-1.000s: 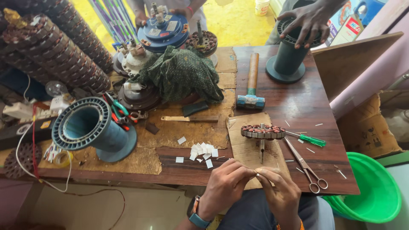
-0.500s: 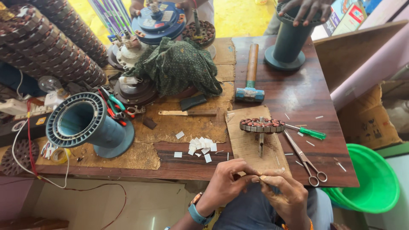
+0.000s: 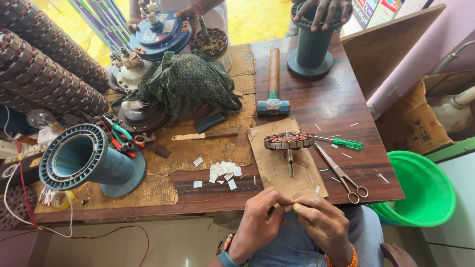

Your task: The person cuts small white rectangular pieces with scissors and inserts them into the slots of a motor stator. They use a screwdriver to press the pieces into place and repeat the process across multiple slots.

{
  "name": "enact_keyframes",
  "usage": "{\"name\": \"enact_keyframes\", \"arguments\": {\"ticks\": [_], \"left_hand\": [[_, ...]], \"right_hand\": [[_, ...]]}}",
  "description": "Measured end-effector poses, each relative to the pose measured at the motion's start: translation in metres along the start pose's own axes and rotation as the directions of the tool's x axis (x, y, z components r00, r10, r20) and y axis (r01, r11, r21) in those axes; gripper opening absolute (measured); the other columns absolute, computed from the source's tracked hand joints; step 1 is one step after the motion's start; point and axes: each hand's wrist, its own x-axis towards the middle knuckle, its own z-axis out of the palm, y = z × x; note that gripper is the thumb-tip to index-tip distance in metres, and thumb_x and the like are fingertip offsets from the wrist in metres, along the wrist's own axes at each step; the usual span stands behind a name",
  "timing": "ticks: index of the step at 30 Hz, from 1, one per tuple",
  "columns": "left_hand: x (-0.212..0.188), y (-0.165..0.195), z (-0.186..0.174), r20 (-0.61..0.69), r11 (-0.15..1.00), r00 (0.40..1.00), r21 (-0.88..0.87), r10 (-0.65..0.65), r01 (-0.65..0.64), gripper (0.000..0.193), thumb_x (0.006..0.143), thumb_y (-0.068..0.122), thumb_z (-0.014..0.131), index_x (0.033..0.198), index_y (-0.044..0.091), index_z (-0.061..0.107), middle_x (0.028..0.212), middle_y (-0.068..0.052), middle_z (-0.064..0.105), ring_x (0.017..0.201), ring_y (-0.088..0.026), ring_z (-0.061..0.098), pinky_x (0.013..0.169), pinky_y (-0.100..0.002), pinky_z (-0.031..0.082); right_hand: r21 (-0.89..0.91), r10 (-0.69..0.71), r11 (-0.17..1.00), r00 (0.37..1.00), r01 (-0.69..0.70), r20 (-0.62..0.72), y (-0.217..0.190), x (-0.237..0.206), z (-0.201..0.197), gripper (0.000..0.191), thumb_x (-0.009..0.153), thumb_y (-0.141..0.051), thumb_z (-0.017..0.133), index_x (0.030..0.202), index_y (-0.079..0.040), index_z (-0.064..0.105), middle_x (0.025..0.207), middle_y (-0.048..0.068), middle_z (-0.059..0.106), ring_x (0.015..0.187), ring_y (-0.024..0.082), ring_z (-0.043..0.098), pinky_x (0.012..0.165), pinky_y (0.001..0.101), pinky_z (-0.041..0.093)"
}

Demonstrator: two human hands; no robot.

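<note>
My left hand and my right hand meet over my lap just below the table's front edge, fingertips pinched together on a small pale slip held between them. Just beyond them a round slotted stator core stands on a shaft on a piece of cardboard. A heap of small white paper slips lies left of the cardboard. Scissors and a green-handled screwdriver lie to the right of the core.
A hammer, a green cloth over motor parts, a blue spool, pliers and stacked cores crowd the wooden table. Other people's hands rest on a blue motor cover and a dark spool. A green tub stands at right.
The view has shifted slightly downward toward my lap. My hands stay together at the table edge, fingers working the small slip, with little other movement.
</note>
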Motion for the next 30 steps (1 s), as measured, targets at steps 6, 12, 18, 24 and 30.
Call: {"name": "enact_keyframes", "arguments": {"ticks": [6,12,18,24,30], "left_hand": [[0.001,0.006,0.007,-0.031,0.999,0.999,-0.018,0.041,-0.042,0.009,0.092,-0.01,0.067,0.098,-0.004,0.062,0.091,-0.01,0.06,0.071,-0.017,0.07,0.056,-0.026,0.06],[0.001,0.01,0.022,-0.124,0.949,0.97,0.267,0.209,-0.17,0.015,0.084,-0.01,0.071,0.093,-0.002,0.061,0.088,-0.014,0.058,0.078,-0.031,0.063,0.065,-0.039,0.051],[0.003,0.008,0.033,-0.169,0.905,0.965,0.411,0.198,-0.114,0.017,0.08,-0.006,0.071,0.09,0.0,0.058,0.09,-0.015,0.058,0.085,-0.036,0.062,0.067,-0.044,0.05],[0.005,0.009,0.033,-0.163,0.891,0.965,0.438,0.206,-0.116,0.015,0.081,-0.003,0.073,0.088,0.002,0.06,0.087,-0.012,0.061,0.084,-0.032,0.063,0.063,-0.042,0.051],[0.012,0.013,0.007,0.001,0.936,0.993,0.334,0.118,-0.111,0.011,0.082,0.008,0.08,0.09,0.006,0.073,0.085,-0.005,0.073,0.079,-0.022,0.067,0.057,-0.033,0.054]], "right_hand": [[-0.05,0.165,0.985,0.986,-0.165,-0.006,-0.005,-0.003,-0.006,0.022,0.079,-0.002,0.08,0.098,-0.005,0.071,0.095,0.008,0.077,0.085,0.017,0.077,0.072,0.0261,0.061],[0.057,0.534,0.844,0.845,-0.533,-0.01,0.0,-0.007,-0.011,0.019,0.078,-0.011,0.082,0.094,-0.001,0.078,0.087,0.007,0.081,0.073,0.014,0.078,0.065,0.0261,0.061],[0.333,0.67,0.689,0.741,-0.644,0.047,0.017,-0.017,0.003,0.018,0.087,-0.011,0.073,0.1,0.002,0.074,0.084,0.008,0.079,0.075,0.013,0.077,0.069,0.0276,0.064],[0.242,0.494,0.855,0.863,-0.459,-0.108,0.03,-0.037,0.022,0.009,0.093,-0.005,0.069,0.099,0.001,0.067,0.086,0.007,0.075,0.076,0.013,0.073,0.069,0.0266,0.061],[0.415,0.48,0.803,0.877,-0.426,-0.028,0.044,-0.054,0.012,0.013,0.089,0.002,0.073,0.101,0.001,0.07,0.09,0.01,0.079,0.08,0.015,0.078,0.072,0.0278,0.062]]}}
